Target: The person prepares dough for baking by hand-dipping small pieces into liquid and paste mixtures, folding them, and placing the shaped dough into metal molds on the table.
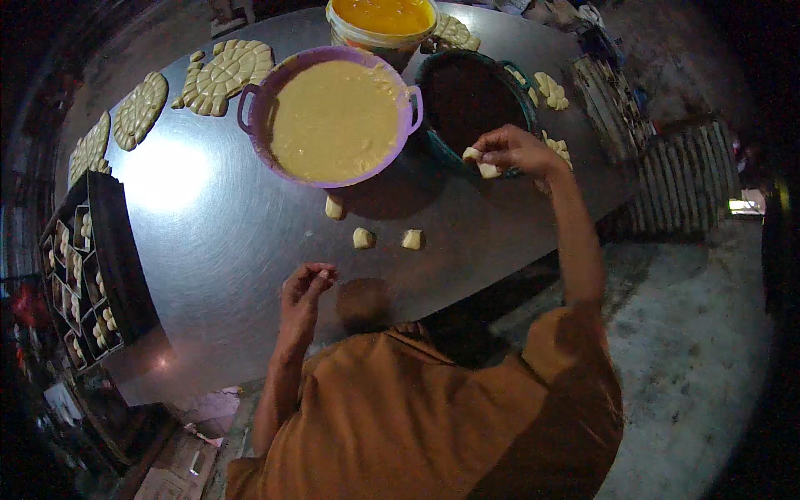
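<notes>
My right hand (514,152) grips pale dough pieces (490,169) at the near rim of a dark green tub (432,137) filled with dark brown stuff (469,104). My left hand (308,283) is closed with fingertips together over the steel table (208,250); whether anything is between them, I cannot make out. Small dough pieces (363,238) lie on the steel between my hands, and another (335,207) sits by the purple basin (257,142) of pale yellow batter (329,117).
A bucket of yellow filling (379,17) stands behind the basin. Scored dough slabs (223,75) line the far edge. Tins with dough pieces (83,287) stack at the left. Corrugated metal pans (675,179) lie at the right beside concrete floor (667,350).
</notes>
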The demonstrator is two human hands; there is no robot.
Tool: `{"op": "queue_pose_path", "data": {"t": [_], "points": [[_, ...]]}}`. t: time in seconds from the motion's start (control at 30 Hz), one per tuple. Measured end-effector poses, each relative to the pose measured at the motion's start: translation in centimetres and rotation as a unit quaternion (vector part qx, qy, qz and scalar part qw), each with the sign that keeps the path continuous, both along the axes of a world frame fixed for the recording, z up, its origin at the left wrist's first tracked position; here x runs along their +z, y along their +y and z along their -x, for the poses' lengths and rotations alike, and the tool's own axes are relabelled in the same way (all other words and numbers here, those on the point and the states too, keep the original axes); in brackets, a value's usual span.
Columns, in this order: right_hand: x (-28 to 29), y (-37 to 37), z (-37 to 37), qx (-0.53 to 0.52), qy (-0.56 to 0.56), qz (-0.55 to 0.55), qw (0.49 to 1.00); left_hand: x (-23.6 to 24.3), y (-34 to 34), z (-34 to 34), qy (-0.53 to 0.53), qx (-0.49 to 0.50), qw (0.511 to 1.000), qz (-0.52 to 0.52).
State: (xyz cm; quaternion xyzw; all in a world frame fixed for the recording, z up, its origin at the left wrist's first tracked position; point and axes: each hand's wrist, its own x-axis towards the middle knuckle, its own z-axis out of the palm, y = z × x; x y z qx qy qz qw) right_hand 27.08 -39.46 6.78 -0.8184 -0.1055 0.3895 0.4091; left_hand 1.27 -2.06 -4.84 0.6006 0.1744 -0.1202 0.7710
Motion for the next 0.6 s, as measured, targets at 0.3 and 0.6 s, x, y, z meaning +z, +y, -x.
{"op": "queue_pose_path", "data": {"t": [0.3,0.6], "points": [[-3.0,13.7,13.1,-0.091,0.141,-0.447,0.879,4.9,-5.6,-3.0,0.07,-0.062,0.908,0.409],[-5.3,17.9,16.0,-0.148,0.086,-0.477,0.862,4.3,-3.3,-1.0,0.034,0.097,0.905,0.412]]}}
